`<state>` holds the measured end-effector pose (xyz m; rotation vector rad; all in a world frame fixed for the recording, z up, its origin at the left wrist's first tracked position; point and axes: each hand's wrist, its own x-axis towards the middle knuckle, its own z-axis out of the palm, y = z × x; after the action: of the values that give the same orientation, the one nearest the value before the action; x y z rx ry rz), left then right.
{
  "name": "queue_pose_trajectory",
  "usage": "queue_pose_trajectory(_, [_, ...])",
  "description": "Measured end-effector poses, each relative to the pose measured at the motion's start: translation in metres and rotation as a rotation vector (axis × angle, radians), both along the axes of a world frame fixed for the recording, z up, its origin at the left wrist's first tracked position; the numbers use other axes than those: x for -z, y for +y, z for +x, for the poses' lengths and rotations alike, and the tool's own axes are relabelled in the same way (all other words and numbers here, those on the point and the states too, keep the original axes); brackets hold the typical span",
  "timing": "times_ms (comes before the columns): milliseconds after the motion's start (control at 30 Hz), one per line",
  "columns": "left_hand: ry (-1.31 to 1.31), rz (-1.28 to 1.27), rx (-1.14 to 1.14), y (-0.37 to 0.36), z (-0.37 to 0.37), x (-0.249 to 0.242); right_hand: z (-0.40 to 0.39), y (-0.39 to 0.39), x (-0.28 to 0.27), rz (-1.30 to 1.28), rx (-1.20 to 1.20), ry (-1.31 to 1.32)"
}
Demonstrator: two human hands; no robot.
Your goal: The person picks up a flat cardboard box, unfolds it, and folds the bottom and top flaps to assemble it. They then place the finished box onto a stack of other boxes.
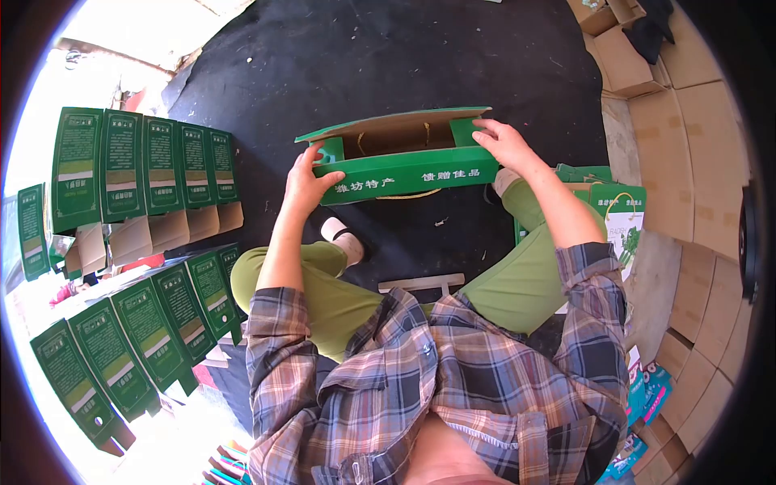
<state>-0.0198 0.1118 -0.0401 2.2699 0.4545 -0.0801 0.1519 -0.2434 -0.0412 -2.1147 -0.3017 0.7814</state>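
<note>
Black sheeting with pale specks (485, 65) covers most of the floor in my head-camera feed. Along the right edge I log a stacked wall of plain brown cardboard cartons (707, 162). At left stand two rows of tall green printed cardboard boxes, an upper row (121, 162) and a lower row (137, 339). Beside the wearer's right knee: a green-and-white cardboard box with a corded handle (618, 202). Principal item: a long green cardboard box with white lettering (408, 170), in front of the knees above the sheeting, its top open, brown interior visible. Left hand (305, 184) grasps its left end, thumb on the lettered front panel. Right hand (509, 147) grips its right end, fingers over the corner flap. Smallest noted: a thin yellow cord (411, 195) below the front panel.
</note>
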Motion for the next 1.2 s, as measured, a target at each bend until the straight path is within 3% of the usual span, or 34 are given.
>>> queue_pose_trajectory(67, [-0.066, 0.187, -0.038, -0.008, -0.001, 0.002, -0.007, 0.0, 0.001, -0.036, -0.032, -0.088])
queue_pose_trajectory(133, [-0.082, 0.234, -0.043, -0.014, -0.001, 0.001, -0.017, 0.001, -0.003, -0.239, -0.194, -0.536])
queue_pose_trajectory(233, [-0.085, 0.299, -0.054, -0.027, -0.005, 0.0, -0.038, 0.006, -0.015, -0.323, -0.336, -0.714])
queue_pose_trajectory(500, [-0.145, 0.53, 0.098, -0.037, -0.009, 0.016, -0.065, 0.013, 0.002, -0.515, -0.458, -0.839])
queue_pose_trajectory(600, [-0.109, 0.517, 0.299, -0.044, -0.013, 0.007, -0.063, 0.015, 0.005, -0.51, -0.463, -0.847])
queue_pose_trajectory(733, [0.016, 0.647, 0.32, -0.054, -0.014, 0.011, -0.061, 0.016, 0.008, -0.468, -0.459, -0.818])
queue_pose_trajectory(1200, [0.047, 0.539, 0.327, -0.046, -0.012, 0.013, -0.06, 0.013, 0.009, -0.393, -0.489, -0.773])
